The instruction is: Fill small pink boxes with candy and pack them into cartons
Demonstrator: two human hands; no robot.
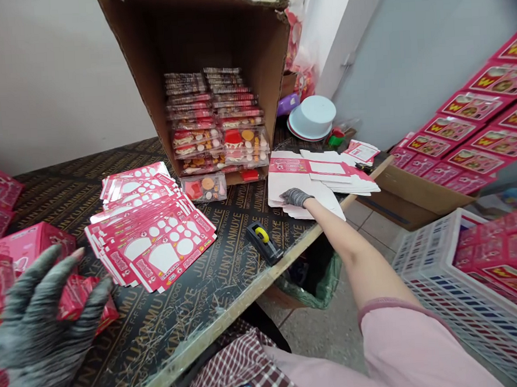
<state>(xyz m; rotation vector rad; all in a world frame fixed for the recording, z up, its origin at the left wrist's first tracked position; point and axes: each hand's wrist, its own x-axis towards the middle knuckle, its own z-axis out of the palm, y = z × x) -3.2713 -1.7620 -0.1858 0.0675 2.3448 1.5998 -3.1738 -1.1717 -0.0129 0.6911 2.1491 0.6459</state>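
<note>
My left hand [45, 329], in a grey striped glove, hovers at the lower left with its fingers spread, beside pink packed boxes [19, 246]. Nothing is in it. My right hand [298, 197], gloved the same way, reaches across to a stack of flattened pink-and-white cartons [287, 171] at the table's right side. Its fingers are stretched over the white flaps and touch them; no carton is lifted. Between the hands lies a fanned pile of pink printed cards [156, 240] with white cut-out shapes. A black tape dispenser [264, 243] with yellow tape sits near the front edge.
An open cardboard box [145, 66] on its side holds stacked clear packets of toy pieces [238, 145]; one packet [204, 188] lies before it. Light blue bowls [317, 114] stand behind the cartons. A lined bin [329, 282], a white crate [438, 264] and stacked pink boxes [477, 122] are right.
</note>
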